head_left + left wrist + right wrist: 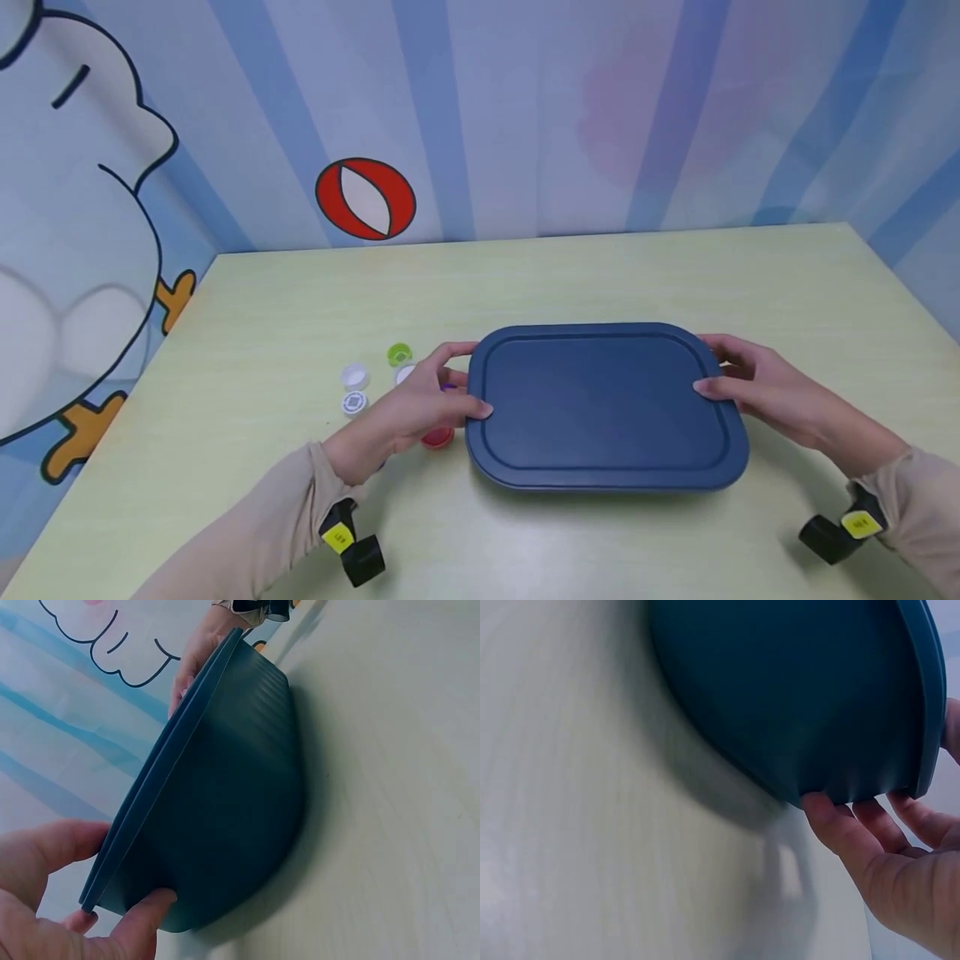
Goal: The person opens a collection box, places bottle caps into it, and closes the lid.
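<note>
A dark blue lidded box (603, 408) lies level between my two hands, its flat lid with rounded corners facing up in the head view. My left hand (412, 408) grips its left end, thumb on the lid's rim and fingers below. On the opposite end my right hand (772, 387) holds the box the same way. The left wrist view shows the box's smooth side wall (225, 795) and the lid rim over it. Fingertips (821, 810) press against the lower wall in the right wrist view. Whether the base touches the table cannot be told.
Several small round caps lie left of the box, among them a green cap (400, 354), a white patterned cap (355, 404) and a red cap (437, 437). My left hand partly covers the group. A striped backdrop (495, 117) stands behind the pale table (300, 300).
</note>
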`<state>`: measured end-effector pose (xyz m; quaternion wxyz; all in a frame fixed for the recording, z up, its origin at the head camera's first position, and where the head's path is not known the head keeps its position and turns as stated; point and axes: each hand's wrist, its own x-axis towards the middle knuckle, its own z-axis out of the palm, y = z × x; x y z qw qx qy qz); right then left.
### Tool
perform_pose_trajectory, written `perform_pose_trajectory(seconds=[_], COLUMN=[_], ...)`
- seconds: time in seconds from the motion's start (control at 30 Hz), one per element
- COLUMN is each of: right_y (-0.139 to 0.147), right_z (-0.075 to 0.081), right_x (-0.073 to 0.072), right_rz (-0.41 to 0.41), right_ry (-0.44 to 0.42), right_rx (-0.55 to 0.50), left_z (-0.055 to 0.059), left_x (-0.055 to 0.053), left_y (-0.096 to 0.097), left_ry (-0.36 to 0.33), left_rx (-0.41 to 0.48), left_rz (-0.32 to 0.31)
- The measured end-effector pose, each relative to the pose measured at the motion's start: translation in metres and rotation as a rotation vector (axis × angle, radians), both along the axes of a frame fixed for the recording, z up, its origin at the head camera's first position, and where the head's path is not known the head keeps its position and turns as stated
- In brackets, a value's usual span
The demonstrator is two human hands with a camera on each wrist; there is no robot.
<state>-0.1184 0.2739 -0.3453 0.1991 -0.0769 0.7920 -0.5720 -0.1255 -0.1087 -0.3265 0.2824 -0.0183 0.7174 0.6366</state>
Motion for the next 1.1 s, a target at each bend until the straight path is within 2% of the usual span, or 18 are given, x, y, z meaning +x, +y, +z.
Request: perform_pose_trajectory(seconds=[0.2,0.47,0.6,0.8,1.1], right_y=[0.0,0.002,0.003,0.006,0.006], right_z=[-0.002,-0.002,-0.003,-0.002,-0.002], right_x=[0.004,0.008,0.01,0.013,0.016], right_rz=[0.002,0.003,0.015,0.029,0.04], right_ry=[0.015,-0.006,-0.005,-0.016,-0.048], right_rx=[0.003,0.004,-0.005,-0.013,-0.014], left_z=[0.0,0.001,0.001,0.004,0.004], left_x=[0.004,0.012,0.016,0.02,0.026], left_y=[-0.001,-0.001,0.0,0.003,0.005], left_ry=[0.013,-0.011,-0.037,-0.029,-0.033], left_rx=[-0.011,-0.048,-0.011,0.01,-0.037], left_rz=[-0.011,0.016,0.021,0.009,0.056])
